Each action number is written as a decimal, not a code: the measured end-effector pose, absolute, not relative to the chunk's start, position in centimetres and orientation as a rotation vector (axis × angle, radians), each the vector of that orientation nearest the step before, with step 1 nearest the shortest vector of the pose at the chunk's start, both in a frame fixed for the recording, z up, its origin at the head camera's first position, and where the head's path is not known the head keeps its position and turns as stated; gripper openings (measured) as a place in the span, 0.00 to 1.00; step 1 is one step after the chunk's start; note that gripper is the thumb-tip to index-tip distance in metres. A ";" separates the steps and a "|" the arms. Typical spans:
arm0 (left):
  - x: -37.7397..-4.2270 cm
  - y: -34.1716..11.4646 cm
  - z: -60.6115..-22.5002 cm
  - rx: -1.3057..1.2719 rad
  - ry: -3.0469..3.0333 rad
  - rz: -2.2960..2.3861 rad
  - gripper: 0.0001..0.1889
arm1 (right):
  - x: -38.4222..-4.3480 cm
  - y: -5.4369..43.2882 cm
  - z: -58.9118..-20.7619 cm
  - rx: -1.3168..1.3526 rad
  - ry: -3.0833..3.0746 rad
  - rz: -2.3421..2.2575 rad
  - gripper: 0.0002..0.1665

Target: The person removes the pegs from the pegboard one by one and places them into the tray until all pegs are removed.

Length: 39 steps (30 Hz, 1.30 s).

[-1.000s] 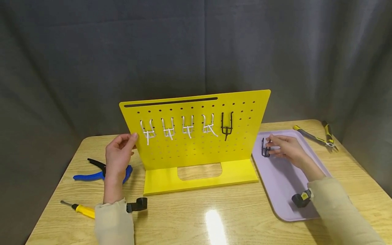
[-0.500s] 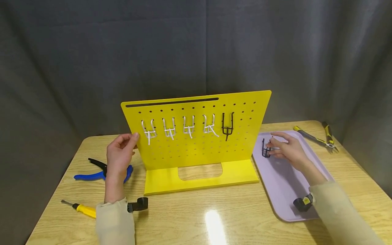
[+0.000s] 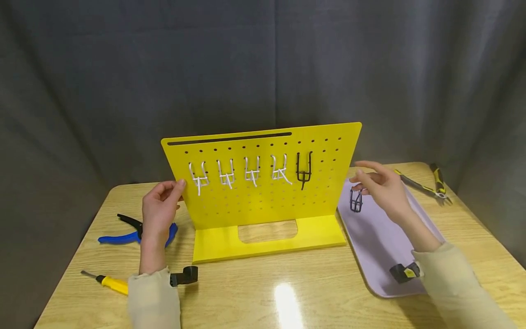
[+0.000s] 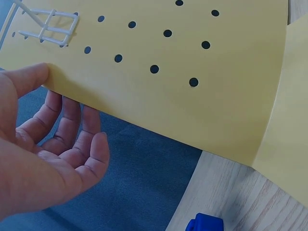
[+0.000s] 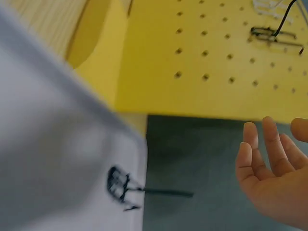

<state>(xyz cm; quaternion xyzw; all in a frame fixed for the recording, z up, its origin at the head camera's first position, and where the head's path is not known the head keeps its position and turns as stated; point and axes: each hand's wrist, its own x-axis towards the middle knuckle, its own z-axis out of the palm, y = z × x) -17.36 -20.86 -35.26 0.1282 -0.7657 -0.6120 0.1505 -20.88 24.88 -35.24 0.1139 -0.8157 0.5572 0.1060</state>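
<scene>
A yellow pegboard point(image 3: 263, 201) stands upright on its flat base, with several white wire hooks point(image 3: 227, 173) and one black hook point(image 3: 303, 171) in a row. My left hand point(image 3: 161, 205) grips the board's left edge, the thumb point(image 4: 33, 79) on the front and the other fingers behind it. A dark wire hook point(image 3: 355, 202) lies at the far left end of the lilac tray point(image 3: 386, 256). My right hand point(image 3: 384, 189) is raised just beside and above that hook, fingers loosely bent. In the right wrist view, a gap separates the hand from the hook point(image 5: 120, 185).
Blue-handled pliers point(image 3: 123, 238) and a yellow-handled screwdriver point(image 3: 113, 284) lie on the table at the left. Two yellow-and-black cutting tools, one of them pliers point(image 3: 423, 186), lie beyond the tray on the right. A dark curtain hangs behind the table.
My right hand has lifted up and away from the hook in the tray, and the hook sits at a different angle. The left hand has stayed at the board's edge.
</scene>
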 end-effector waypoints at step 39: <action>-17.3 -21.0 -35.5 0.364 -2.203 -1.741 0.23 | -17.0 13.7 -34.5 0.612 -2.180 1.884 0.15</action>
